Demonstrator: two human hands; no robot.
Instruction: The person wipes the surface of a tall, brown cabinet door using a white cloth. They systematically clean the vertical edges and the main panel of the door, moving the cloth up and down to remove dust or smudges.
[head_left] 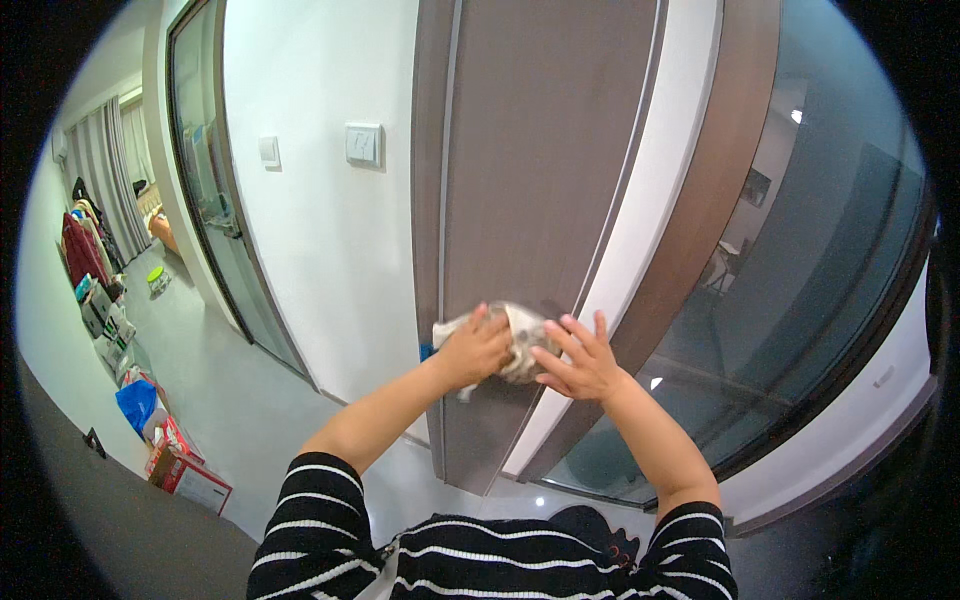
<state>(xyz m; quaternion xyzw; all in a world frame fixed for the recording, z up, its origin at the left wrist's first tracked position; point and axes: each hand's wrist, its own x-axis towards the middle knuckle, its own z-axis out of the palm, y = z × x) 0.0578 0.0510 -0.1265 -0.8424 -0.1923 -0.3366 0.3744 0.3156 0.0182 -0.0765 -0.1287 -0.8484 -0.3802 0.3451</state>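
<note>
A crumpled off-white and greyish cloth (pixel 524 340), partly blurred, is in front of the brown door (pixel 550 150). My left hand (pixel 474 352) is closed on its left part, with the fingers over the fabric. A corner of the cloth sticks out to the left of that hand. My right hand (pixel 583 362) is at the right side of the cloth with its fingers spread. Its fingertips reach the cloth's edge; whether they press on it I cannot tell. Just left of my left hand, a small blue thing (pixel 426 352) shows at the door frame.
Two white switch plates are on the wall left of the door, one of them a light switch (pixel 364 145). A dark glass panel (pixel 780 280) stands on the right. A glass door (pixel 205 150) is at the left, and bags, a red box (pixel 190 482) and clothes line the hallway.
</note>
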